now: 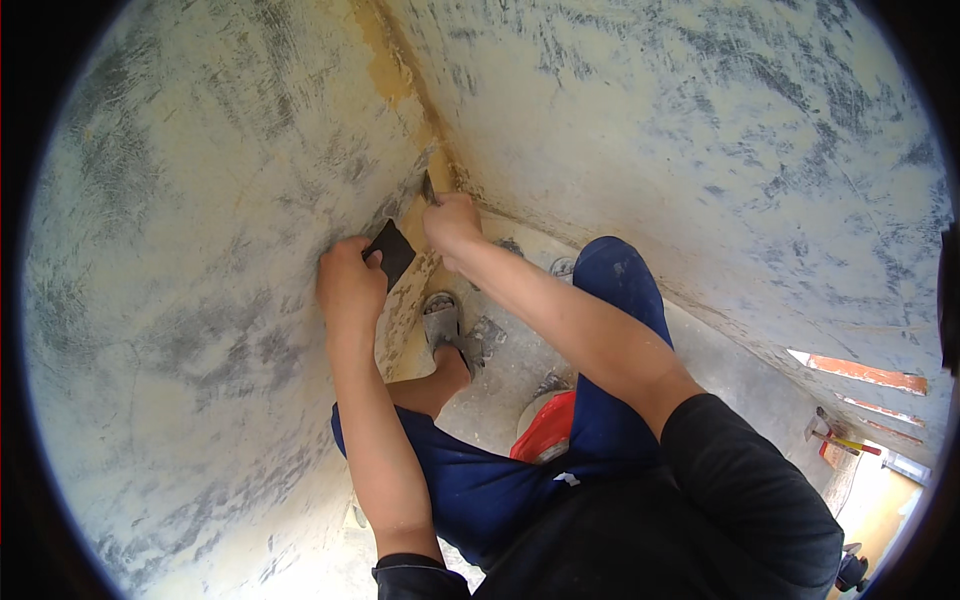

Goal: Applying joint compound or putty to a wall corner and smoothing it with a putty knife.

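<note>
My left hand (350, 280) is closed on a flat black scraper plate (394, 256), thumb over its face, close against the left wall (200, 300). Up in the wall corner, my right hand (454, 228) is closed around a small scraper with a narrow dark blade (428, 188); its handle is hidden in the fist. The blade is at the left wall beside the corner seam (440, 130), where a yellowish strip shows. Patchy whitish and grey coating covers both walls.
Below my hands is a grey floor (490, 400) with my sandalled foot (442, 322) on it. A red thing on a round pale rim (545, 428) sits between my legs. The right wall (700, 180) has slots showing orange brick (868, 374); a hammer-like tool (840, 440) lies beyond.
</note>
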`<state>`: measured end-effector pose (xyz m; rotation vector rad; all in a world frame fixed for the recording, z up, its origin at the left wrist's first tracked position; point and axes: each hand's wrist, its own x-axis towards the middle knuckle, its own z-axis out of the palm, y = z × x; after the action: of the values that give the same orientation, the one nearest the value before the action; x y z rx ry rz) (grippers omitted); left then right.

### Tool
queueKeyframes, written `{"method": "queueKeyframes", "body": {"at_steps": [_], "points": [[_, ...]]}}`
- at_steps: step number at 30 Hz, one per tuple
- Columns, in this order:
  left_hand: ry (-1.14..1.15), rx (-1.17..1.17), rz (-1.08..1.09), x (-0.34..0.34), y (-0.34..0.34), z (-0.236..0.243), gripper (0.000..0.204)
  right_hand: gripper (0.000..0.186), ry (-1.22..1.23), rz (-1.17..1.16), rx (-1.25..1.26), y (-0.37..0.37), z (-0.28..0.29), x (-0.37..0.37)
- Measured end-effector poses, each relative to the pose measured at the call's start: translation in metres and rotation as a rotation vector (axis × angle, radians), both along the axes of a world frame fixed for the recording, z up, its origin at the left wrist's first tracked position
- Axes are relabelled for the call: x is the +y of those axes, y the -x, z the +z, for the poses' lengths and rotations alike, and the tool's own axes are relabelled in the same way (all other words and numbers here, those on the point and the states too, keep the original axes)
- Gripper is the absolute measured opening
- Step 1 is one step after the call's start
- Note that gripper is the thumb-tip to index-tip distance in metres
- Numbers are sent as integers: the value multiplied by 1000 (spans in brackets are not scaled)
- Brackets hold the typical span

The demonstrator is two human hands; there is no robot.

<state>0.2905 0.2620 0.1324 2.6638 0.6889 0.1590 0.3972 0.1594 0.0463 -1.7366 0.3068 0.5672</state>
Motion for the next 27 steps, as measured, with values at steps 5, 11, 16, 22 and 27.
{"method": "queueKeyframes", "body": {"at_steps": [5,11,16,22,27], "points": [[15,32,7,-1,-4,3,23,43,-47,-20,125,-9,-6,-1],[24,39,-1,2,-2,2,24,38,-48,-88,89,-10,-7,0],[13,38,1,1,-3,4,23,37,-85,-39,-6,-4,-3,-2],[-7,16,-16,3,-4,-3,20,34,-74,-86,-101,-1,0,0],[17,47,3,1,-5,-2,20,33,-93,-79,30,-7,1,-4]]}}
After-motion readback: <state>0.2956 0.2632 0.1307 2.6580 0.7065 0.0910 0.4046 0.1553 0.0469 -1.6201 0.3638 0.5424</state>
